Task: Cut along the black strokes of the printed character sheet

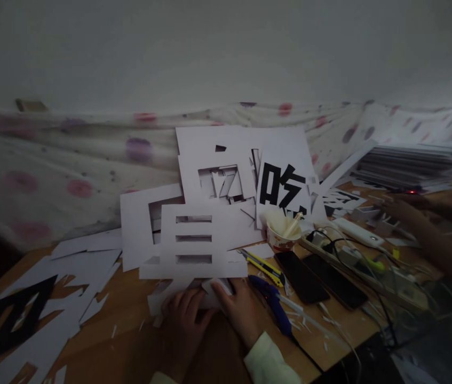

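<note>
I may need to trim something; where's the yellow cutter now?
In the head view, the yellow cutter lies right of centre on the table, beyond the right hand, between the blue glue gun and the cup, left of the phones.

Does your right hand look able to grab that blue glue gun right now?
Probably yes: the blue glue gun lies beside the right hand, with nothing seen between them, though that hand is at some white paper.

And here, matt white cut paper sheets [234, 221] at twelve o'clock, glossy black phones [301, 277] at four, smooth brown wooden surface [101, 325].
</note>
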`<move>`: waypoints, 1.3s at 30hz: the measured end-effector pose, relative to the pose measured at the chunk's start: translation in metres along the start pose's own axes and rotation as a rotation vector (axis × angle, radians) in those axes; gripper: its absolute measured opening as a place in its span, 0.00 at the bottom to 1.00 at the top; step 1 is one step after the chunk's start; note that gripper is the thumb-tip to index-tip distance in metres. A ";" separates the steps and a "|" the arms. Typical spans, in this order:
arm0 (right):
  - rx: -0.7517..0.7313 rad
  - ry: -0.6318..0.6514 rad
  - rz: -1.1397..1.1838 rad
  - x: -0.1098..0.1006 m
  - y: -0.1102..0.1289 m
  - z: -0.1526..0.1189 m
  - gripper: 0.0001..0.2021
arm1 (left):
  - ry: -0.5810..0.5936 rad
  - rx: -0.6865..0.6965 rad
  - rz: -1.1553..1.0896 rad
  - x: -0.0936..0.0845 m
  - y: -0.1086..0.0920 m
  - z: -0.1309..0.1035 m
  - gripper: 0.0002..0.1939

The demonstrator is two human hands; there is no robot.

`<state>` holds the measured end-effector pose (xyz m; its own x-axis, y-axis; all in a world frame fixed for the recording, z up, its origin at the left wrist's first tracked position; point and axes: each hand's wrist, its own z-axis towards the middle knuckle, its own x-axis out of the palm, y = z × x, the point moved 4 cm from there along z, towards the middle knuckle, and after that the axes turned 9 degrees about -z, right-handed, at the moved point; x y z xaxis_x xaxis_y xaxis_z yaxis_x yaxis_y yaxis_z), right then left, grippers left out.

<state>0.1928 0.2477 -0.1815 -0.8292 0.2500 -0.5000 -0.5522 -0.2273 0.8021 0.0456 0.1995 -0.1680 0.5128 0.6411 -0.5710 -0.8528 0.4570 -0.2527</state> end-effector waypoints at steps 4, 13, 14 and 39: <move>0.010 0.005 0.028 0.002 0.000 0.001 0.20 | 0.027 0.006 0.015 -0.001 -0.001 -0.001 0.14; 0.008 0.014 -0.015 0.001 0.000 0.000 0.20 | 0.063 0.090 0.065 0.001 0.004 -0.003 0.15; 0.009 0.010 -0.024 0.001 0.001 0.000 0.20 | 0.083 0.093 0.079 0.002 0.005 -0.003 0.15; -0.004 -0.045 -0.051 0.000 0.000 -0.003 0.20 | 0.043 0.112 0.048 0.001 0.007 -0.004 0.14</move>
<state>0.1931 0.2448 -0.1824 -0.7951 0.3036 -0.5251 -0.5943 -0.2171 0.7744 0.0400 0.2009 -0.1739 0.4650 0.6376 -0.6142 -0.8586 0.4940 -0.1373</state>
